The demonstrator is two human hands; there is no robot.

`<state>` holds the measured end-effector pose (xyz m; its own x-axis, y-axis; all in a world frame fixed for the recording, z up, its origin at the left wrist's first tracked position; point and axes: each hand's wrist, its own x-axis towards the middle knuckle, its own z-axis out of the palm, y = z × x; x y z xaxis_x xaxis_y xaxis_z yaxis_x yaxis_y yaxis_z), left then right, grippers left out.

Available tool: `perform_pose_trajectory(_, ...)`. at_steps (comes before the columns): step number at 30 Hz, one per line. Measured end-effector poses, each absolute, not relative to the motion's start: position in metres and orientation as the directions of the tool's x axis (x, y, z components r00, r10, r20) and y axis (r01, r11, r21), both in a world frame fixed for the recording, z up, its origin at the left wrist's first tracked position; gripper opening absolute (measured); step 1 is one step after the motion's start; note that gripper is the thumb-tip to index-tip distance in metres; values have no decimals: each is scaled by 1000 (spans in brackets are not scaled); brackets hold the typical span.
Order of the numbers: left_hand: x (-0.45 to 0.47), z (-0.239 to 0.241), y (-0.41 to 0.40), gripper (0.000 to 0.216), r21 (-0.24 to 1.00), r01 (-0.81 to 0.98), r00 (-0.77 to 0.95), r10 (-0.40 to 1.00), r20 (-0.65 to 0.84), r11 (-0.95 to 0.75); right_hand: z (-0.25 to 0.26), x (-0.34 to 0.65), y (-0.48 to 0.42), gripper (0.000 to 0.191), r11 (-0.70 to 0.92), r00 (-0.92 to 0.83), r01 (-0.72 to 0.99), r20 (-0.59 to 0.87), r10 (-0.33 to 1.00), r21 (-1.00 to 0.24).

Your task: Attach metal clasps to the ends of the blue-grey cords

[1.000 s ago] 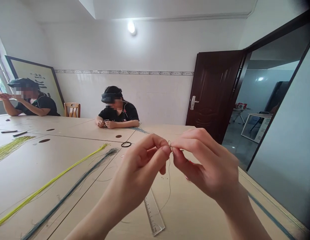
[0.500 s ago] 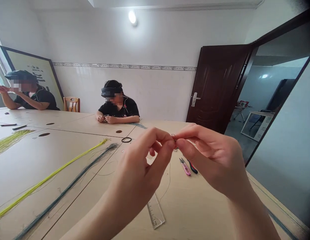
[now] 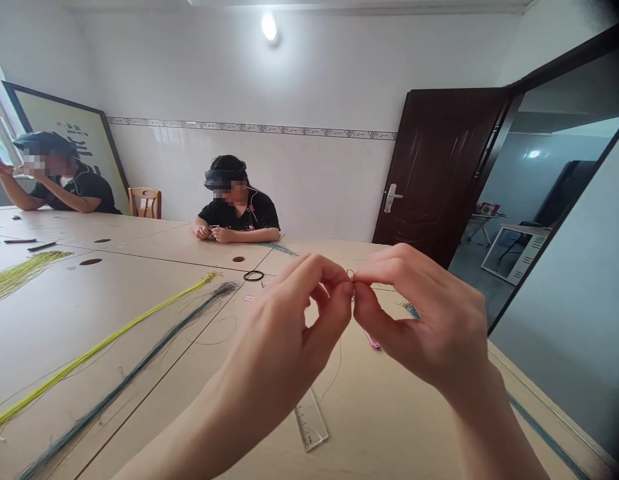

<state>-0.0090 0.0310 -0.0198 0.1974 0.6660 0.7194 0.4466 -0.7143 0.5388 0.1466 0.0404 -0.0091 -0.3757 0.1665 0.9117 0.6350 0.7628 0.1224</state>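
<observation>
My left hand (image 3: 294,333) and my right hand (image 3: 419,317) are raised above the table with their fingertips pinched together. Between them they hold a thin thread (image 3: 339,357) formed into a small loop at the top; its tail hangs down toward the table. Both pinches are closed on it. Under my hands lies a clear ruler (image 3: 312,420), and a pink snipper (image 3: 373,342) shows partly below my right hand.
A long yellow-green bundle of cords (image 3: 104,347) and a dark blue-grey bundle (image 3: 139,373) run across the wooden table (image 3: 64,320). A black ring (image 3: 253,275) lies further back. Two people sit at the far side. A dark door (image 3: 434,167) stands open at the right.
My hands have come closer together and the pinch has tightened on the loop. The view has shifted slightly, and my right hand now covers most of the snipper.
</observation>
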Motion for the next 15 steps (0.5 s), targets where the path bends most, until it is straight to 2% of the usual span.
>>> perform_pose_trajectory(4, -8, -19, 30, 15, 540, 447, 199, 668, 717, -713, -8, 148, 38, 9, 796, -285, 596, 898, 334, -107)
perform_pose_trajectory(8, -9, -17, 29, 15, 517, 476, 207, 662, 720, -711, -6, 147, 36, 12, 767, -207, 537, 826, 524, -352)
perform_pose_trajectory(15, -7, -19, 34, 15, 376, 591, 220, 591, 776, -714, -6, 149, 36, 10, 708, -205, 531, 740, 641, -466)
